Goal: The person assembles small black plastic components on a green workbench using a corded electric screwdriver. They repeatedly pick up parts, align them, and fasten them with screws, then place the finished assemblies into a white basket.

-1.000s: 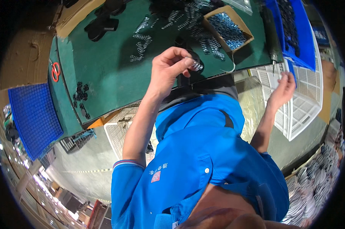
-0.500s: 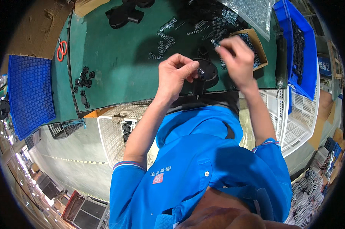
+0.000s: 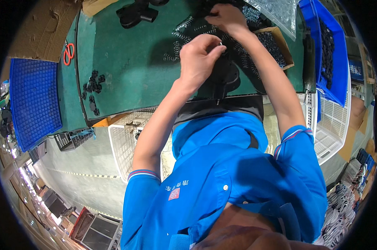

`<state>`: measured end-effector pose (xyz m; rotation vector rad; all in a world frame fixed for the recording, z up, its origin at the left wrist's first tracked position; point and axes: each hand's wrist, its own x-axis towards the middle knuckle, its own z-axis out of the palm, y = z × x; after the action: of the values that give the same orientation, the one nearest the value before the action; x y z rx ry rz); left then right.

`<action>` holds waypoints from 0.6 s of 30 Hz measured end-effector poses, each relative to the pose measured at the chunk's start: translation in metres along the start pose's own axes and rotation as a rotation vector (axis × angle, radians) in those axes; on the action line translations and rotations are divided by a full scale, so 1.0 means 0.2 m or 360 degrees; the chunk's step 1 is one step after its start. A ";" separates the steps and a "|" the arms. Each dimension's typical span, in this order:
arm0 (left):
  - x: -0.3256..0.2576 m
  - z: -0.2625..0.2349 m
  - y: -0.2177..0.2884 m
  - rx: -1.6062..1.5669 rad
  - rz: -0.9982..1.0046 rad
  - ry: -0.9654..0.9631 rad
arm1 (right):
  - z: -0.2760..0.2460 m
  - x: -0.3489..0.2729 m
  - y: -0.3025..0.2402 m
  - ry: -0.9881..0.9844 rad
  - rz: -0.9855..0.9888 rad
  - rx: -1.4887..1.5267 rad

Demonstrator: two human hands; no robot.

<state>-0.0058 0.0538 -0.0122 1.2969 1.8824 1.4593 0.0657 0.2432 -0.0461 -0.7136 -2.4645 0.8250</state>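
Observation:
My left hand (image 3: 200, 56) is closed in a pinch above the near part of the bench, a small shiny metal piece (image 3: 221, 43) just showing at its fingertips. Beneath it, at the bench's near edge, lies a round black plastic part (image 3: 228, 77) with a stub pointing toward me, partly in shadow. My right hand (image 3: 229, 18) reaches farther out over dark parts and loose springs, thumb and fingers apart, with nothing visible between them. Coil springs (image 3: 182, 29) lie scattered to the left of that hand.
A cardboard box (image 3: 286, 50) of small metal parts stands right, near a clear plastic bag (image 3: 280, 16). Blue bins (image 3: 338, 62) (image 3: 34, 100) flank the green bench (image 3: 130, 75). Red-handled scissors (image 3: 69, 54), small black pieces (image 3: 93, 83) and a larger black assembly (image 3: 134, 14) lie on the bench.
My right hand has moved away and to the left, from beside the cardboard box to the far pile. My left hand has risen away from the round black part, still pinching.

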 end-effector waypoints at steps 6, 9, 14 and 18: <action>0.00 0.09 -0.06 0.0598 0.0386 -0.0013 | -0.25 -0.42 -0.23 0.0107 0.0240 0.1237; -0.03 0.08 -0.05 0.0484 0.0057 -0.0157 | -0.25 -0.54 -0.26 0.0086 0.0319 0.1418; -0.06 0.06 -0.05 0.0526 0.0087 -0.0083 | -0.20 -0.62 -0.29 0.0205 0.0235 0.1197; -0.05 0.07 -0.04 0.0558 0.0041 -0.0082 | -0.17 -0.63 -0.31 0.0220 0.0234 0.1128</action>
<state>0.0069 0.0521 -0.0278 1.5011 2.1614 1.1270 0.1609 0.1412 -0.0112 -0.6482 -1.8134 1.5289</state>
